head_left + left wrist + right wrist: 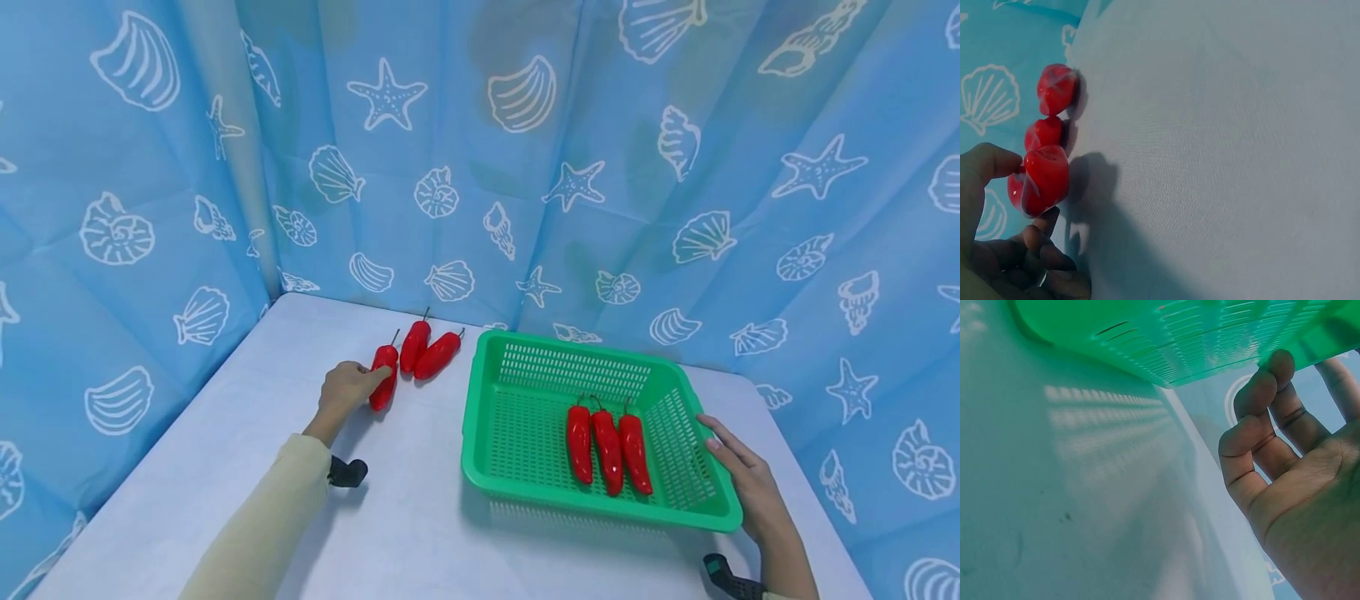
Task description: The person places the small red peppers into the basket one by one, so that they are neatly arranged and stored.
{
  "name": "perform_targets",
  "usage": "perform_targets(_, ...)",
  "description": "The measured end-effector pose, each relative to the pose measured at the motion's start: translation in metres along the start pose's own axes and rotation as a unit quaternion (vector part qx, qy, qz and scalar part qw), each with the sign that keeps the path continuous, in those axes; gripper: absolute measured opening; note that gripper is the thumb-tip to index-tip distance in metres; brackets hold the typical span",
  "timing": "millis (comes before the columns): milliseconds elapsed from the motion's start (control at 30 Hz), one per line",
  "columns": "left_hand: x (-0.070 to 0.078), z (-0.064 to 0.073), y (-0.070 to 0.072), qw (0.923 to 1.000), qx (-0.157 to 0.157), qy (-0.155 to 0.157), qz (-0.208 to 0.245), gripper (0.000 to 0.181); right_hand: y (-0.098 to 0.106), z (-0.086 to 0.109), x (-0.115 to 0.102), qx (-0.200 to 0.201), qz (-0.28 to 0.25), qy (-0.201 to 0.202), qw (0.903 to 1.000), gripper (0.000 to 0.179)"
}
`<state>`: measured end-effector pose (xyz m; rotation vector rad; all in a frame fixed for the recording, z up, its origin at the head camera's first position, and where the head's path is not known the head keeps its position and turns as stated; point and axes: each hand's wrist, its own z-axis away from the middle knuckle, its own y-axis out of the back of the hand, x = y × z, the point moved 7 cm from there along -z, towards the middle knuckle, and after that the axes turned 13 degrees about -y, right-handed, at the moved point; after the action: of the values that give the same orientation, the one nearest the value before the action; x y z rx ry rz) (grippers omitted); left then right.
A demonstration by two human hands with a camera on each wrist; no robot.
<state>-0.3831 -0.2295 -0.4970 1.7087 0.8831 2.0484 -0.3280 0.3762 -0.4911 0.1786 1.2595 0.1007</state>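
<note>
In the head view my left hand (pixel 349 389) pinches a red pepper (pixel 383 377) between thumb and fingers at the left part of the table. The left wrist view shows this pepper (pixel 1046 178) end-on, with the thumb on one side and fingertips below. Just beyond it lie a second pepper (pixel 415 345) and a third one (pixel 438 356), side by side. On the right, a green plastic basket (pixel 472 417) holds three red peppers (pixel 607 450) in a row. My right hand (pixel 750 479) grips the basket's right rim, its curled fingers (pixel 1257 394) against the outer wall.
A white cloth covers the table (pixel 405 517). Blue curtains (pixel 465 167) with white shell and starfish prints stand close behind the table and at both sides. A dark wrist device (pixel 347 472) sticks out beside the left sleeve.
</note>
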Motion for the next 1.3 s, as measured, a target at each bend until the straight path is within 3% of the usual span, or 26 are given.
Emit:
perform_targets(167, -0.002, 0.001, 0.002, 0.9999, -0.009, -0.001, 0.006, 0.061, 0.000, 0.000, 0.001, 0.006, 0.002, -0.005, 1.0000, 0.056)
perform_targets(300, 0.006, 0.002, 0.005, 0.9998, -0.010, -0.010, 0.016, 0.058, 0.000, 0.000, 0.000, 0.006, 0.002, 0.001, 1.0000, 0.055)
perform_targets(667, 0.053, 0.016, 0.007, 0.9948, -0.012, -0.089, 0.047, 0.057, 0.002, -0.001, 0.001, 0.001, -0.009, 0.006, 0.9999, 0.054)
perform_targets(1300, 0.104, 0.046, -0.005, 0.9843, -0.016, -0.144, 0.101, 0.057, -0.001, -0.002, 0.001, 0.009, 0.018, -0.011, 0.9997, 0.060)
